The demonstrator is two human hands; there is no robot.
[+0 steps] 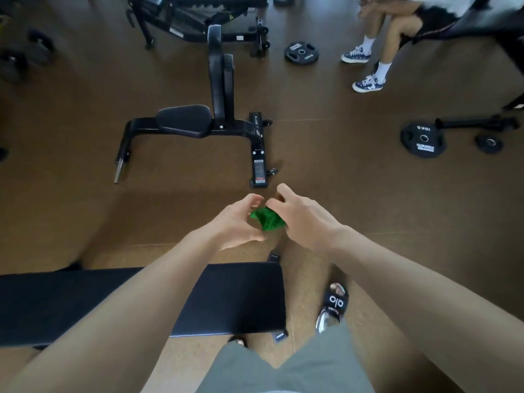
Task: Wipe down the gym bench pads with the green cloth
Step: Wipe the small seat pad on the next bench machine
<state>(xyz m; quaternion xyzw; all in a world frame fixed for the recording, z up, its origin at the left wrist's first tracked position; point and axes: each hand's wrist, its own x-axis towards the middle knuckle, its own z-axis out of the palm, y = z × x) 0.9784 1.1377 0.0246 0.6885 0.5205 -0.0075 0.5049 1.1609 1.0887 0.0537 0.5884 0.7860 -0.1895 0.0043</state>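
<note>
Nearest, a flat black bench pad [232, 296] runs in from the left, its end stopping just short of the person's sandalled foot [334, 304]; they stand at that end, so the pad is within easy reach once wiping starts. Nothing touches it yet.

Out over the brown floor [85, 208], beyond the pad, both arms are stretched forward and meet around the green cloth [268, 219]. The right hand [300, 217] has its fingers curled over the cloth's far right side, gripping it. The left hand [241, 222] cups toward it with fingers bent but loose, thumb just beside the fabric; I'd guess it is helping bunch or refold the cloth into a wad that fits the palm.

Farther off stands a second bench [184, 120] with its back pad raised upright, probably next in line. Weight plates [302, 52] lie on the floor beyond and to the right, and someone sits at the far right.
</note>
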